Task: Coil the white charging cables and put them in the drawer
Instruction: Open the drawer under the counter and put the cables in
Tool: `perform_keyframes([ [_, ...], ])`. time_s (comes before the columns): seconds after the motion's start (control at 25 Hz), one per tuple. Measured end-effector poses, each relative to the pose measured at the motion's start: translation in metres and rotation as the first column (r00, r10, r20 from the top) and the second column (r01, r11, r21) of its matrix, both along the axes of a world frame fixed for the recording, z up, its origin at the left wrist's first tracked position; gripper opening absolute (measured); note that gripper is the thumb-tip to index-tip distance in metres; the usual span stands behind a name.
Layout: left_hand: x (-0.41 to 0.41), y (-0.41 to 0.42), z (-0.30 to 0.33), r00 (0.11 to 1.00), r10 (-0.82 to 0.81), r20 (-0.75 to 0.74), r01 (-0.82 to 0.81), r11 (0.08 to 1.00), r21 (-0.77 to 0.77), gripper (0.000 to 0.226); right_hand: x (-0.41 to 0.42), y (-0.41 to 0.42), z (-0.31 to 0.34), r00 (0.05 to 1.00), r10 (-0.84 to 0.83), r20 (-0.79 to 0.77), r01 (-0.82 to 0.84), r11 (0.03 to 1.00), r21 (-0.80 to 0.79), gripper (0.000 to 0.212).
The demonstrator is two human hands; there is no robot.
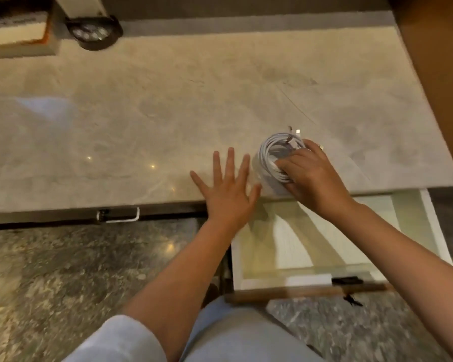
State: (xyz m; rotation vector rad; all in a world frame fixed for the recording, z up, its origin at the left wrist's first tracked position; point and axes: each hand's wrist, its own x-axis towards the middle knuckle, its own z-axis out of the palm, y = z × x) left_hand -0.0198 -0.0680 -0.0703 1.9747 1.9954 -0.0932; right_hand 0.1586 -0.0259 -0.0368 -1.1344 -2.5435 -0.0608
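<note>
Cables, white, charging (273,159): wound into one round bundle, plug ends poking out at its far side, resting on the stone countertop (141,113) near the front edge. My right hand (311,178) lies over the bundle's near-right side, fingers curled round the loops and gripping them. My left hand (226,190) lies flat on the countertop just beside the bundle, to its left, fingers spread and straight, holding nothing. Drawer (434,231): pulled open directly below and toward me from the bundle, under my right forearm, pale lining showing. Coil has no long axis to speak of; it lies flat as a ring. I judge the right hand, already on it, the one to carry it back over the edge and down. Second drawer handle (118,215), shut, to the left. Box (19,35) and dark round object (92,32) at far left.
</note>
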Motion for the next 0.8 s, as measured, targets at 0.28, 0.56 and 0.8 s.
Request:
perform_keyframes([
  [0.28, 0.004, -0.002, -0.006, 0.999, 0.01, -0.049, -0.006, 0.997, 0.079, 0.062, 0.045, -0.11, -0.02, 0.996, 0.084, 0.019, -0.084, 0.996, 0.005, 0.021],
  [0.56, 0.004, -0.002, -0.01, 0.999, 0.021, -0.047, -0.015, 0.993, 0.114, 0.062, 0.051, -0.096, -0.109, 0.914, 0.281, 0.292, -0.274, 0.96, -0.063, 0.041],
  [0.8, 0.004, -0.002, -0.013, 0.998, 0.024, -0.057, -0.016, 0.989, 0.146, 0.062, 0.04, -0.086, -0.132, 0.917, 0.247, 0.314, -0.216, 0.968, -0.131, 0.039],
])
